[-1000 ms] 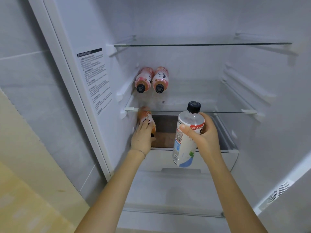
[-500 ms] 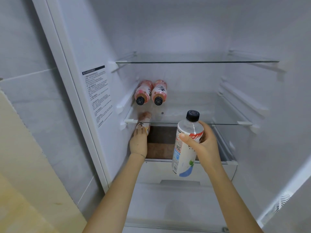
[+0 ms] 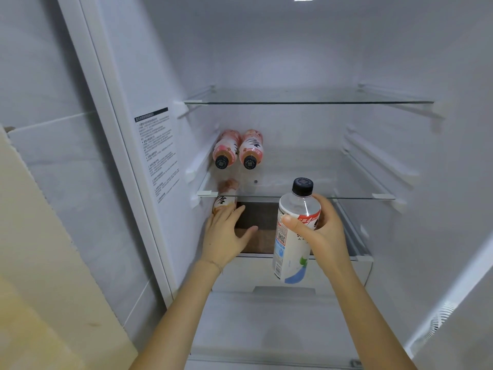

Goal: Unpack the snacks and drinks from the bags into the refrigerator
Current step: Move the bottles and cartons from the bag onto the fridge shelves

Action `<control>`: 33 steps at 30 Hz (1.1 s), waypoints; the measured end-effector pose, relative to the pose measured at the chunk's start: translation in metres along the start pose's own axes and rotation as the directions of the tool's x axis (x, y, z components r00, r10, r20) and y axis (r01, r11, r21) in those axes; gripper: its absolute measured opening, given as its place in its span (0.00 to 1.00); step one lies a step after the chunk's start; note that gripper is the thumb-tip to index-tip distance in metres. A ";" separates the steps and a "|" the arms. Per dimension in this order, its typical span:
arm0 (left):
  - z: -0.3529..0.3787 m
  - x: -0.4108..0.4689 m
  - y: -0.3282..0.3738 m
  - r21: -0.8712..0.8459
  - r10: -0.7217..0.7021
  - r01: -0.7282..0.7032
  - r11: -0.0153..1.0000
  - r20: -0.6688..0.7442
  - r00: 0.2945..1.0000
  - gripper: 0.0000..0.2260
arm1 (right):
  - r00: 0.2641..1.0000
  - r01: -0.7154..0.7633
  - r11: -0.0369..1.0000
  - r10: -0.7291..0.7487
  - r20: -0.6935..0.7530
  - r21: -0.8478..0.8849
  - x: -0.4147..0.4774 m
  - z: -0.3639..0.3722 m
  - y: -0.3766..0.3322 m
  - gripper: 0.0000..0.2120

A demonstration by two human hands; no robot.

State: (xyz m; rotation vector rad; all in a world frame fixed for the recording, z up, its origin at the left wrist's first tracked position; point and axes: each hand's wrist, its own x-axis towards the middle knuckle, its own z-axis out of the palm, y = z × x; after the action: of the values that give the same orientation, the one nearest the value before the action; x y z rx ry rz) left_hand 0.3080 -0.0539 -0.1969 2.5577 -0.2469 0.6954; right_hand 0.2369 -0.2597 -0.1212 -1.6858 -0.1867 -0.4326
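Note:
Inside the open refrigerator, two pink-labelled bottles (image 3: 225,150) (image 3: 250,149) lie side by side at the left of the middle glass shelf (image 3: 346,196), caps toward me. A third pink bottle (image 3: 225,201) lies under that shelf against the left wall. My left hand (image 3: 226,236) is flat against its cap end, fingers spread and thumb apart, not wrapped around it. My right hand (image 3: 325,231) grips a clear bottle (image 3: 296,236) with a black cap and a white and blue label, held upright in front of the shelf edge.
An upper glass shelf (image 3: 306,102) carries nothing. A white drawer (image 3: 266,273) sits below the hands, its dark inside showing behind them. A printed sticker (image 3: 158,153) is on the fridge's left wall. A beige panel (image 3: 40,263) stands at the far left.
My left hand has pushed the third pink bottle further in under the middle shelf and its fingers have loosened off it. The view has tilted upward. My right hand still holds the clear bottle.

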 end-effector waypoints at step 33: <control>-0.104 -0.010 0.057 0.027 0.066 -0.084 0.996 0.393 0.917 0.33 | 0.924 0.381 0.916 -0.371 -0.091 0.124 0.053 0.008 -0.065 0.33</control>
State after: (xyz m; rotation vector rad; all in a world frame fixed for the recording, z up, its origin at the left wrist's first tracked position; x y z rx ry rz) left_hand 0.2383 -0.0524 -0.1000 2.7229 -0.4679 0.2048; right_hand 0.2630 -0.2477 -0.0416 -1.4942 -0.4880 -0.7453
